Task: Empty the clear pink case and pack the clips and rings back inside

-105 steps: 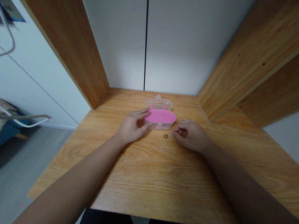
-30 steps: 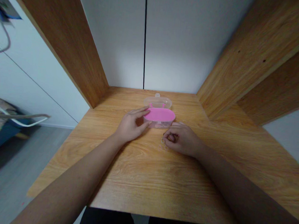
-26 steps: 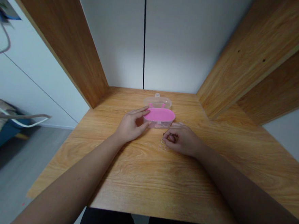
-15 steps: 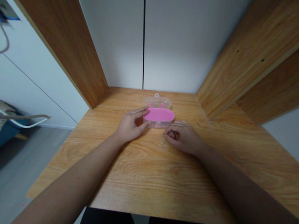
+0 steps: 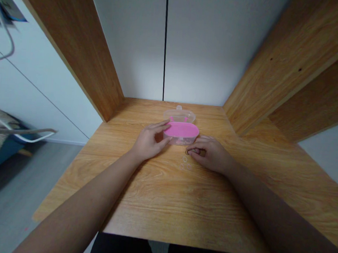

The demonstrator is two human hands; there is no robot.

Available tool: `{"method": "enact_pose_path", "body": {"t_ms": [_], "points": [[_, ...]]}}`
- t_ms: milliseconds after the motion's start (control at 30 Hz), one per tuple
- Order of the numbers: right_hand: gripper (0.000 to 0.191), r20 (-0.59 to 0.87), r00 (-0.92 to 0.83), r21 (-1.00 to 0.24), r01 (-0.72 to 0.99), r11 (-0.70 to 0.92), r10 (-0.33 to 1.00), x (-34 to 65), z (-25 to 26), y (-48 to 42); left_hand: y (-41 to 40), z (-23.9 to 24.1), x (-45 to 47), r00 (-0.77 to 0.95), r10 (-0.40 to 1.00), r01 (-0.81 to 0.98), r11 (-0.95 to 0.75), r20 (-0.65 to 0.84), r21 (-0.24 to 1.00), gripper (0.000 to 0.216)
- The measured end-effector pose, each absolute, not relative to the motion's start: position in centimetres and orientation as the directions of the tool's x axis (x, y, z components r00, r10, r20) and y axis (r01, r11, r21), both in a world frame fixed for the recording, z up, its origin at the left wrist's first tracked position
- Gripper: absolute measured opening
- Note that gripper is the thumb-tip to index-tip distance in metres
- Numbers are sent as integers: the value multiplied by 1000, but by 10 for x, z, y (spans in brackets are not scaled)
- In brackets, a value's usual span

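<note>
An oval plastic box (image 5: 182, 140) with clear sides and a pink top (image 5: 183, 129) stands on the wooden desk, its clear lid (image 5: 179, 113) folded open behind it. My left hand (image 5: 151, 142) grips the box's left end, fingers on the pink top and thumb against the front wall. Just right of the box's front, my right hand (image 5: 209, 154) is closed in a pinch on a small dark elastic band (image 5: 187, 152), held low over the wood. Below those fingertips lie a pale band (image 5: 185, 159) and faint pinkish bands (image 5: 188, 167).
The wooden desk (image 5: 158, 203) is bounded by a white back panel (image 5: 196, 66), a wooden upright (image 5: 84, 55) on the left and wooden boards (image 5: 265, 67) on the right. A pale cable (image 5: 32, 137) hangs at the left, beyond the desk's edge.
The dark band now shows more clearly at my right fingertips, close to the desk. My left hand keeps its hold on the box. The whole view has shifted slightly.
</note>
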State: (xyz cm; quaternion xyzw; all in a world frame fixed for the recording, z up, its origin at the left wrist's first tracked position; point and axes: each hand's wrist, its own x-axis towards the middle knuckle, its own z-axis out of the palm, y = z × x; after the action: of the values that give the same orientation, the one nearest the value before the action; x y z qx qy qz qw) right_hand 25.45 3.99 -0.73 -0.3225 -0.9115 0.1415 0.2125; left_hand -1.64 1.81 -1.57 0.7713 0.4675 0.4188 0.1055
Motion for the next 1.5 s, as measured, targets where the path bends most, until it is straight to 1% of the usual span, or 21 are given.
{"method": "enact_pose_path", "body": {"t_ms": [167, 367, 567, 700, 833, 933, 1067, 1200, 1400, 1500], "points": [[7, 290, -712, -407, 513, 756, 639, 254, -5, 38, 19, -15, -17, 214, 807, 629, -545, 551, 555, 43], [11, 342, -717, -413, 466, 783, 607, 253, -1, 36, 18, -14, -16, 214, 808, 630, -544, 549, 555, 42], [14, 472, -678, -417, 392, 820, 564, 252, 3, 35, 17, -13, -16, 216, 809, 630, -543, 546, 556, 43], [10, 567, -606, -411, 379, 829, 558, 252, 5, 34, 17, -12, -16, 216, 809, 628, -544, 547, 557, 42], [7, 606, -535, -399, 435, 807, 588, 254, 6, 32, 16, -11, -16, 214, 811, 629, -540, 544, 559, 42], [7, 664, -429, -386, 505, 772, 612, 255, 6, 32, 17, -13, -16, 217, 809, 631, -543, 546, 554, 43], [8, 753, -315, -336, 571, 749, 578, 255, 5, 35, 18, -15, -17, 220, 804, 630, -549, 552, 548, 43], [9, 752, -287, -327, 618, 715, 593, 254, 5, 37, 18, -15, -16, 220, 799, 620, -557, 559, 553, 43], [5, 741, -282, -340, 624, 704, 609, 252, 4, 36, 18, -16, -17, 225, 794, 631, -561, 565, 536, 44], [6, 724, -256, -385, 621, 683, 641, 252, 3, 36, 18, -16, -17, 226, 788, 636, -565, 573, 526, 44]]}}
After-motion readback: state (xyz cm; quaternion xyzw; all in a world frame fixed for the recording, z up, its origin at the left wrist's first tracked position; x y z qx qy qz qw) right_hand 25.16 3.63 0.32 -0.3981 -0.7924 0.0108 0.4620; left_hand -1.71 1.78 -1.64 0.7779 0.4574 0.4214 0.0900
